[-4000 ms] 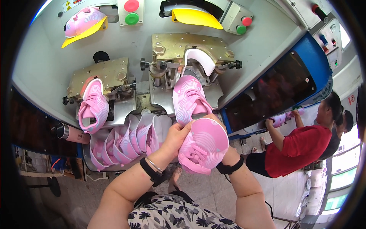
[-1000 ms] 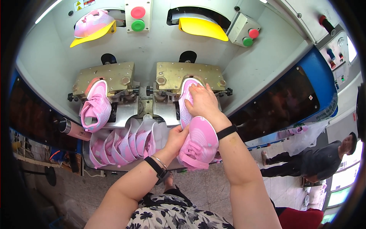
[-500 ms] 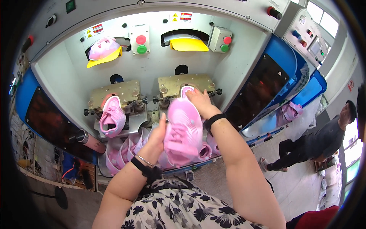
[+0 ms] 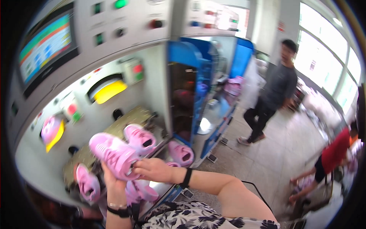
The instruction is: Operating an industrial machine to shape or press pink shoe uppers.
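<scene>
A pink sneaker [image 4: 113, 152] is held up in front of the machine, toe pointing up and left. My left hand [image 4: 113, 184] supports it from below, with the fingers mostly hidden behind the shoe. At its heel opening, my right hand [image 4: 155, 170] is closed, fingers at the collar edge. Just behind the held shoe, another pink sneaker [image 4: 140, 139] sits at the right metal fixture [image 4: 133, 119]. A third pink sneaker [image 4: 87, 184] rests at the left fixture [image 4: 78, 157]. Motion smears the picture somewhat.
More pink sneakers [image 4: 180, 153] lie on the ledge below. Yellow-lipped slots [image 4: 110, 91] open in the machine's back wall, beside button boxes [image 4: 133, 70]. A control screen [image 4: 46, 47] is above. Blue side panels [image 4: 184, 53] stand at right. One person [image 4: 276, 89] stands beyond; another wears red [image 4: 335, 152].
My view has swung to the right. My right hand has left the sneaker at the right fixture and moved to the heel of the held one, which has tilted leftward.
</scene>
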Action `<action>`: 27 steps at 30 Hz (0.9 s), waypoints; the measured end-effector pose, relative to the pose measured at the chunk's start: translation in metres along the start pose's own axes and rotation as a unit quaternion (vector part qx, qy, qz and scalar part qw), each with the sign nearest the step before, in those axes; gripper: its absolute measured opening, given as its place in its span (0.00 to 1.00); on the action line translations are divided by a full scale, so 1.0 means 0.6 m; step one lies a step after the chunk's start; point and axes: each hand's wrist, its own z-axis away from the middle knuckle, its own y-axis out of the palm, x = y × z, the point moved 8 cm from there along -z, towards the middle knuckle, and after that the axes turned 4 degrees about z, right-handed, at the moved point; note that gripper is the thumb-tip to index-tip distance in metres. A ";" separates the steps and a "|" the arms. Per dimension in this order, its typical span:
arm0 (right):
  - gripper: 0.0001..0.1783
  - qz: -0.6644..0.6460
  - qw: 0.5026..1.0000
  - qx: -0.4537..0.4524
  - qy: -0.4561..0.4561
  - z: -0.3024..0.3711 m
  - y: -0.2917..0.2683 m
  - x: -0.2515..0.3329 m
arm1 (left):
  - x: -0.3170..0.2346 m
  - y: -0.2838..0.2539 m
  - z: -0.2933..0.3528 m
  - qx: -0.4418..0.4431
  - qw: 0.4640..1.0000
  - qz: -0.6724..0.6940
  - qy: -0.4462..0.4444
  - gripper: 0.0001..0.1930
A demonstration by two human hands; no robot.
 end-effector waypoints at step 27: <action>0.25 0.009 0.964 -0.013 0.265 -0.302 -0.065 -0.433 | -0.135 -0.245 0.303 -0.289 0.953 -0.065 0.060 0.16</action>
